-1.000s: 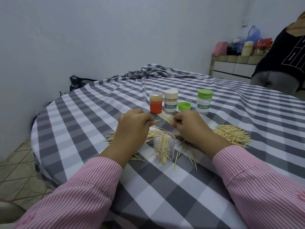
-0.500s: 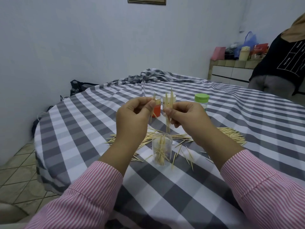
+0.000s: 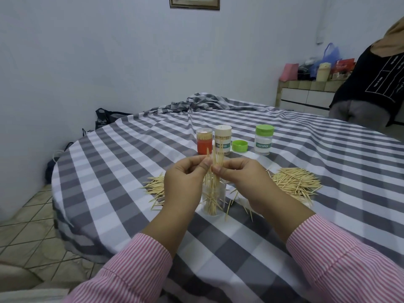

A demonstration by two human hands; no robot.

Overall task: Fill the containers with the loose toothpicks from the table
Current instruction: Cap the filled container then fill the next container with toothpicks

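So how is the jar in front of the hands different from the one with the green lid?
The clear jar is open, with no lid; the green-lid jar is capped. The clear jar holds leaning toothpicks and has no label; the green-lid jar has a label reading TOOTHPICK and looks empty. Both stand upright on the checked tablecloth.

Hands over the open container, counter centre.
Both hands, left hand point(image 3: 183, 182) and right hand point(image 3: 242, 180), pinch a toothpick bundle point(image 3: 216, 162) above the open container point(image 3: 213, 199); three containers point(image 3: 222, 142) and a loose lid point(image 3: 239, 146) stand behind, a loose pile point(image 3: 295, 182) lies right.
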